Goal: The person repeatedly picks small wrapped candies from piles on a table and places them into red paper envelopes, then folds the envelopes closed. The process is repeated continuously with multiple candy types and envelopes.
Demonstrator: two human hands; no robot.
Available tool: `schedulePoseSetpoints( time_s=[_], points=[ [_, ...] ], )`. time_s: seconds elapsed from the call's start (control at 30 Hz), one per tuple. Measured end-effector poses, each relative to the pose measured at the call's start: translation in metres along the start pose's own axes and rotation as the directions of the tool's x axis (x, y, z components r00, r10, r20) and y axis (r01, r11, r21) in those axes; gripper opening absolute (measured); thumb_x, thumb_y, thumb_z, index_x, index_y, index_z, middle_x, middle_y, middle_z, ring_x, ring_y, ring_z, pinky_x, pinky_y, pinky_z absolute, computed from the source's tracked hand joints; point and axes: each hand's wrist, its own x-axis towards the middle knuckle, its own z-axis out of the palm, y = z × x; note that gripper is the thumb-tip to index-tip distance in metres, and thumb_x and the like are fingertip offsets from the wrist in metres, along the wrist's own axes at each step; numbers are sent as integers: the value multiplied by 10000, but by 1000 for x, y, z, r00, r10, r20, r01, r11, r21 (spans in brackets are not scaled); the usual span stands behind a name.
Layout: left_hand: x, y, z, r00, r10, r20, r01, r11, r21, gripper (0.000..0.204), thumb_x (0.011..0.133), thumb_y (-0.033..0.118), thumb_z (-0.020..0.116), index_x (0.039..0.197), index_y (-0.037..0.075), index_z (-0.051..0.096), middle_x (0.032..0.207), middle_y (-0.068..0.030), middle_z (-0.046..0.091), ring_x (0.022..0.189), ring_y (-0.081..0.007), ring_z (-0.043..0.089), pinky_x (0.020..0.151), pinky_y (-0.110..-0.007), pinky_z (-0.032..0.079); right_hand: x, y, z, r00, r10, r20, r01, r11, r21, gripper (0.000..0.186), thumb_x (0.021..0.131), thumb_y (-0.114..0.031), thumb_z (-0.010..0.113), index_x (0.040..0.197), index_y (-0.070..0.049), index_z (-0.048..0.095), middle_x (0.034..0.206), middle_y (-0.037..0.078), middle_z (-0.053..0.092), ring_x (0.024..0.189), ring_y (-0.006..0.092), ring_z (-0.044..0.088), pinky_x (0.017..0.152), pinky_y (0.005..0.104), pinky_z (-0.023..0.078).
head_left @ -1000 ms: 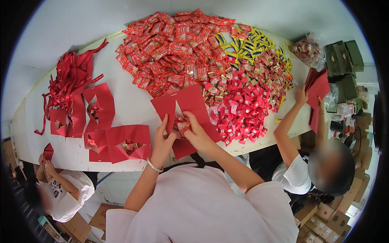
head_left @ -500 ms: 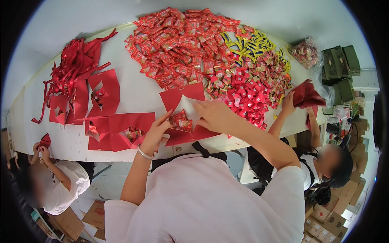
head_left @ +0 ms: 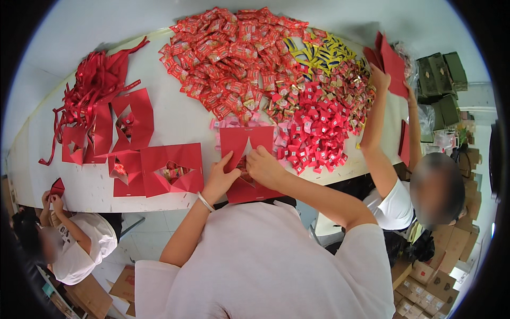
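A: Where is the red paper box (head_left: 235, 142)?

B: In the person's two hands, nearer the body than the big heap of red packets (head_left: 228, 58). It has a slit, open like a little mouth.

A: What are the left fingers doing?

B: The left hand (head_left: 219, 179) holds the paper by one side of the slit. Its thumb and pointing finger are a bit apart.

A: And the right?

B: The right hand (head_left: 266, 167) has its fingers bunched together, pinching the slit's other side. The tips are hidden, so I can't tell just how they sit.

A: What else is there?

B: Left of the heap are red ribbons (head_left: 98, 77). Left and nearer are more red boxes (head_left: 187, 155) with things inside. Yellow packets (head_left: 325, 56) touch the heap's right side. Well right of the heap, a co-worker's hands (head_left: 380, 78) hold red paper (head_left: 392, 66).
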Motion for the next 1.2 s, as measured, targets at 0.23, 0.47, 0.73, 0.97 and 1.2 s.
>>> schedulePoseSetpoints(
  time_s=[0.23, 0.47, 0.73, 0.97, 1.2],
  points=[
    [-3, -13, 5, 996, -7, -88, 21, 988, 152, 610, 698, 284, 607, 1268, 104, 481, 1059, -227, 512, 1008, -305, 501, 884, -348, 409, 5, -16, 50, 999, -4, 49, 1, 998, 62, 188, 772, -208, 517, 854, -108, 654, 887, 19, 593, 891, 156, 501, 788, 297, 332],
    [3, -22, -4, 993, -114, -16, 98, 913, -395, 523, 742, 170, 543, 1253, 68, 497, 801, -33, 539, 690, -133, 517, 603, -236, 431, 26, 11, 38, 977, 13, 211, -115, 871, 478, 218, 745, -218, 558, 829, -31, 634, 936, 79, 540, 878, 243, 518, 710, 369, 432],
    [-22, 13, -38, 974, -108, 201, 192, 865, -464, 575, 727, 91, 494, 1298, 51, 441, 850, -3, 539, 647, -55, 453, 556, -177, 381, -30, 30, 4, 954, 212, -214, 79, 510, 856, 220, 711, -80, 626, 571, -1, 476, 945, 117, 542, 890, 287, 520, 710, 367, 450],
    [-27, 50, -24, 974, -18, 225, 139, 833, -536, 584, 706, 6, 492, 1287, 47, 451, 1101, -50, 514, 894, -107, 492, 761, -214, 404, -72, 23, -10, 832, 405, -378, 124, 529, 840, 103, 688, -3, 580, 600, 8, 526, 1109, 110, 545, 1043, 318, 505, 773, 362, 489],
    [5, 80, 7, 984, 159, 75, -112, 897, -428, 586, 679, -15, 483, 1262, 41, 478, 1262, -110, 422, 1133, -191, 443, 933, -274, 356, -88, 60, -4, 791, 454, -410, 62, 607, 792, 120, 702, -14, 597, 605, 5, 529, 1104, 127, 560, 1047, 339, 520, 800, 385, 485]
  ],
)
